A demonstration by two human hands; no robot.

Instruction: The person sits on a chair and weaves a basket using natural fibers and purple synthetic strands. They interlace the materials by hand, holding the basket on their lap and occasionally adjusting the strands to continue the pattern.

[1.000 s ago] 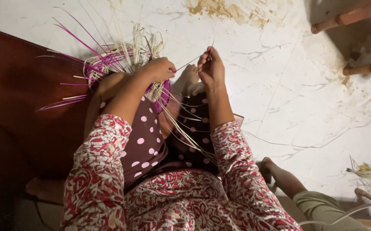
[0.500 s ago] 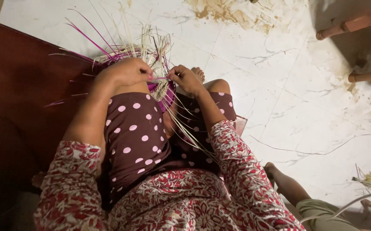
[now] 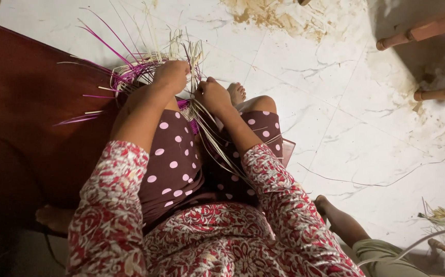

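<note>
Nearest you, your patterned sleeves run forward over your lap, and your dotted skirt covers the raised knees beyond them. A loose bundle of pale straw strips trails back across the skirt toward your right forearm, its long axis slanting from the work down to your right.

Just past the knees your two hands meet at the near rim of the half-woven basket. Your left hand lies on top of the purple and pale weave, fingers curled down and closed on its edge, so the basket sits directly under and beyond that hand. Your right hand is just beside it, slightly nearer to you, closed in a pinch on the pale strips where they leave the weave. The basket therefore lies to the left of your right hand, and the left hand is the nearer one to it.

From the rim, loose purple and pale ends fan outward, away from you, over the dark wooden board and the white marble floor. Your bare foot shows just beyond the right hand.
</note>
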